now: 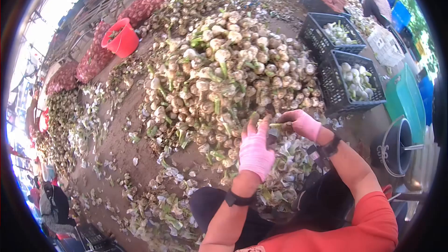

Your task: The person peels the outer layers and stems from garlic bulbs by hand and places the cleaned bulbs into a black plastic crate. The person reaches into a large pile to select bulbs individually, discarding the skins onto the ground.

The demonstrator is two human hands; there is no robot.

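Note:
Both my hands wear pink gloves with dark, dirty fingertips, at the near edge of a big garlic pile [242, 65]. My left hand [256, 149] points forward with its fingers on or just over the nearest bulbs; whether it grips one is hard to make out. To its right, my right hand [302, 123] has its fingers closed around a pale garlic stem [279, 125] that reaches toward my left hand. Loose peelings and cut leaves [287, 168] lie below my hands.
Black crates [333, 93] with white garlic stand at the right, beside a teal tub [405, 95] and a dark bucket [396, 147]. A red bucket [120, 38] and net sacks [95, 60] are at the upper left. One person sits lower left [56, 205], another upper right [377, 7].

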